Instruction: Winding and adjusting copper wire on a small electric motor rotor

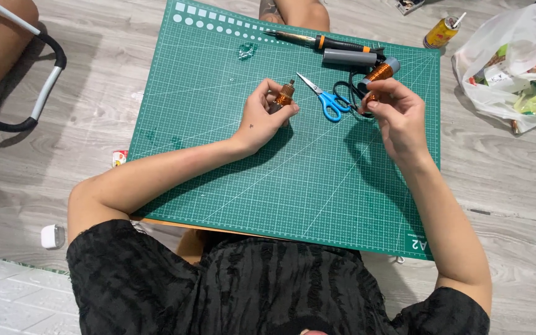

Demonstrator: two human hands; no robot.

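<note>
Left hand (267, 116) fingers pinch copper coil (285, 95), axis upright-tilted; right hand (398, 115) fingers closed on wire end (370, 99).

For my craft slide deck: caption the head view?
Left hand holds a copper-wound coil; right hand pinches another, above a green cutting mat beside blue scissors.

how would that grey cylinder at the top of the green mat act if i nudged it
The grey cylinder lies on its side on the green cutting mat, so it would probably roll. It looks rigid, likely not floppy. The orange-handled tool lying right beside it might stop it.
</note>
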